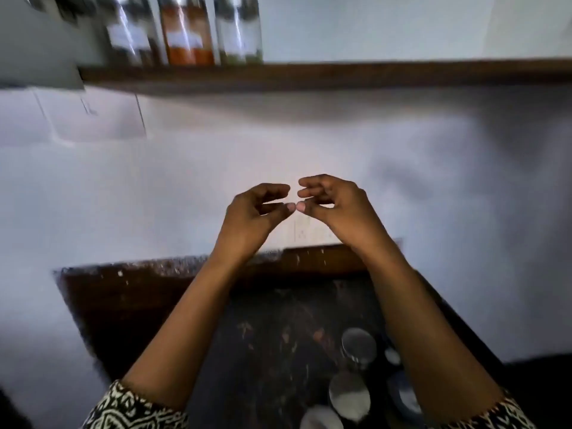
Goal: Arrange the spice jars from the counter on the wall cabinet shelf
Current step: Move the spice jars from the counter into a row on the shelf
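Three spice jars (185, 41) in a row at the left end of the wall shelf (340, 74), upright and close together: dark jar (130, 29), orange jar (188, 26), pale jar (238, 29) with a greenish layer at its base. White labels on all three, the print too blurred to read. Tops cut off by the upper edge.

Two grips raised side by side before the white wall (433, 181), lower than the shelf and higher than the desk. Left grip (257, 212) and right grip (334, 202) both released: fingers loosely curved, thumb tips almost meeting. Hold nothing. Two bare forearms rising from the lower edge; two black-and-white patterned sleeves (136, 410), cut off at the bottom.

One dark, speckled desk (139, 305) below. Three round silvery lids (359, 343) on it at lower right, between the forearms, seen from straight above, the bodies beneath hidden; the lowest cut off by the bottom edge. Two more round shapes (408, 397) just to their right, partly hidden behind the right forearm, too blurred to identify.

One grey blurred block (37, 41) at top left, beside the dark jar, cut off by the frame.
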`<action>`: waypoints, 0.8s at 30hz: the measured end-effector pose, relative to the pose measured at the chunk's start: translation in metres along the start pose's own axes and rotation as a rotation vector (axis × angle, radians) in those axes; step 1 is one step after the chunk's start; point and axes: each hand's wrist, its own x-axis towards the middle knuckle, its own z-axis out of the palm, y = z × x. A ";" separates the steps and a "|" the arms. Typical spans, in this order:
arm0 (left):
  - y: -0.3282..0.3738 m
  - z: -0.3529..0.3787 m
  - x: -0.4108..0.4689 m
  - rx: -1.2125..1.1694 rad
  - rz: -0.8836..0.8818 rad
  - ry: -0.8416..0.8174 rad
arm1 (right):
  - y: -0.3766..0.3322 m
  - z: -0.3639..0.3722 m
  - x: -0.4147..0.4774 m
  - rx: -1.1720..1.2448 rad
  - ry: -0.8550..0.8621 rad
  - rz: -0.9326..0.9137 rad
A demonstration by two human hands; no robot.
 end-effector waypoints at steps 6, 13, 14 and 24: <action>-0.089 0.045 -0.088 0.092 -0.234 -0.304 | 0.095 0.010 -0.096 -0.045 -0.222 0.340; -0.159 0.081 -0.178 0.297 -0.458 -0.716 | 0.173 0.043 -0.189 -0.195 -0.533 0.650; -0.165 0.083 -0.186 0.315 -0.475 -0.759 | 0.180 0.048 -0.198 -0.222 -0.549 0.662; -0.199 0.106 -0.228 0.410 -0.519 -0.765 | 0.204 0.079 -0.239 -0.545 -0.745 0.350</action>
